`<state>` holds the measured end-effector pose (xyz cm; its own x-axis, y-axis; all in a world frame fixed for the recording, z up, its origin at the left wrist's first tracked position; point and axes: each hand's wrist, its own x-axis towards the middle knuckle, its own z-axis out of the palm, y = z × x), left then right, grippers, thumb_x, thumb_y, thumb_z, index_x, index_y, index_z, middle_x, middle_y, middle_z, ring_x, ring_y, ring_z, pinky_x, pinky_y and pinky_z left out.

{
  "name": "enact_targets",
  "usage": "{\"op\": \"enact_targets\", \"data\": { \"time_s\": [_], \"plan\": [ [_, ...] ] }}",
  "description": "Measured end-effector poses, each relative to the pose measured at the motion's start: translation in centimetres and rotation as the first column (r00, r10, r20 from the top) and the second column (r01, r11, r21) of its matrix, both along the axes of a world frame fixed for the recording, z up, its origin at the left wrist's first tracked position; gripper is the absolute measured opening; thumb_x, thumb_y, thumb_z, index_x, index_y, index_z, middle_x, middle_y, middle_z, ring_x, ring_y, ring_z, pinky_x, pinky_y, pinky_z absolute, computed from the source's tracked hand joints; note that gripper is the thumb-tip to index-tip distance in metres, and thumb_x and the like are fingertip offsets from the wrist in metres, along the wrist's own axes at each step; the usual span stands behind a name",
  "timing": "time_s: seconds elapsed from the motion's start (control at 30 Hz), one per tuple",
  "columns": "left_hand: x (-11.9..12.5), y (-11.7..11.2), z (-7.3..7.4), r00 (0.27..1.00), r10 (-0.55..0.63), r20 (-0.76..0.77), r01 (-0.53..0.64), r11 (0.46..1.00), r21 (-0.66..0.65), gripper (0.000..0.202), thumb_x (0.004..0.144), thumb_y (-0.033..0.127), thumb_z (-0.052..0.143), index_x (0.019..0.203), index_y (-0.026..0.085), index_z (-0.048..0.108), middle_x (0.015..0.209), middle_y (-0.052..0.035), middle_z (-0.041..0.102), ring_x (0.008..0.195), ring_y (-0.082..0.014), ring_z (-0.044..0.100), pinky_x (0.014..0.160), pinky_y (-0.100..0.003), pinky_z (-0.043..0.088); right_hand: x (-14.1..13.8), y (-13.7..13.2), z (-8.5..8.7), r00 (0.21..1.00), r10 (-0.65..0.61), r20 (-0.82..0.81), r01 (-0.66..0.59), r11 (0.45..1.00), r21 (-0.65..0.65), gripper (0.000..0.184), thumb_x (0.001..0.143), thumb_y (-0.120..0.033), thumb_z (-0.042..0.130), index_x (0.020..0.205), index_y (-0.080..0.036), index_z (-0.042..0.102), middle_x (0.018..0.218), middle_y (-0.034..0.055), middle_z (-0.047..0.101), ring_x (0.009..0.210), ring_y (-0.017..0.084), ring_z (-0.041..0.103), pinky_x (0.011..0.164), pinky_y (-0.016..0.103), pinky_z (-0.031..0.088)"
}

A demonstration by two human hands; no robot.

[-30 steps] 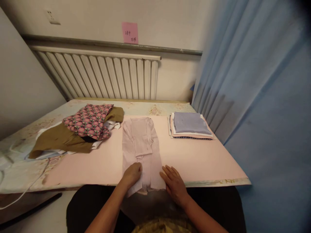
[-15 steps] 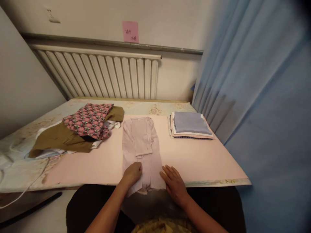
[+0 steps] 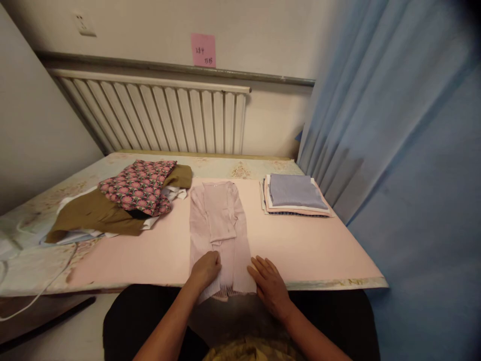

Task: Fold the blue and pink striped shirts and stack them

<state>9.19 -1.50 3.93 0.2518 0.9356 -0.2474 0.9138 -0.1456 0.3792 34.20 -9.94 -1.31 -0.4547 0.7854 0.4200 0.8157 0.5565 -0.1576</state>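
A pale pink ribbed top [image 3: 223, 215] lies lengthwise before me, its sides turned inward and its lower end hanging slightly over the table's front edge. My left hand [image 3: 206, 269] is closed on the cloth at the lower left, knuckles upward; the exact bit pinched is hidden beneath the fingers. On the opposite side, my right hand [image 3: 269, 283] rests with outstretched fingers, its fingertips touching the top's right edge.
To the left is a loose heap with a floral garment [image 3: 139, 185] over a brown garment [image 3: 101, 215]. A stack of folded clothes [image 3: 296, 190] sits at right. A pink sheet [image 3: 300, 250] covers part of the table; a blue curtain [image 3: 394, 150] hangs along the right side.
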Motion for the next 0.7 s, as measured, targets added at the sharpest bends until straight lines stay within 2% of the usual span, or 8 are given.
{"op": "enact_targets", "data": {
  "time_s": [0.3, 0.7],
  "plan": [
    [0.08, -0.04, 0.05, 1.000, -0.004, -0.011, 0.004, 1.000, 0.005, 0.017, 0.083, 0.015, 0.040, 0.077, 0.020, 0.055, 0.084, -0.0039, 0.062, 0.077, -0.0160, 0.054, 0.067, -0.028, 0.033, -0.07, -0.12, 0.24, 1.000, -0.005, -0.018, 0.005, 1.000, 0.000, 0.066, 0.070, 0.000, 0.046, 0.132, -0.020, 0.052, 0.142, 0.0112, 0.047, 0.138, 0.026, 0.031, 0.110, 0.055, 0.032],
    [-0.01, -0.07, -0.31, 1.000, 0.011, 0.008, -0.011, 1.000, -0.007, 0.012, 0.080, 0.014, 0.044, 0.077, 0.020, 0.053, 0.085, -0.0029, 0.062, 0.078, -0.0152, 0.055, 0.067, -0.026, 0.033, -0.10, -0.16, 0.25, 1.000, -0.010, -0.018, 0.010, 1.000, -0.001, 0.064, 0.070, 0.001, 0.046, 0.131, -0.019, 0.052, 0.142, 0.0109, 0.047, 0.138, 0.026, 0.031, 0.110, 0.054, 0.032]
  ]
}}
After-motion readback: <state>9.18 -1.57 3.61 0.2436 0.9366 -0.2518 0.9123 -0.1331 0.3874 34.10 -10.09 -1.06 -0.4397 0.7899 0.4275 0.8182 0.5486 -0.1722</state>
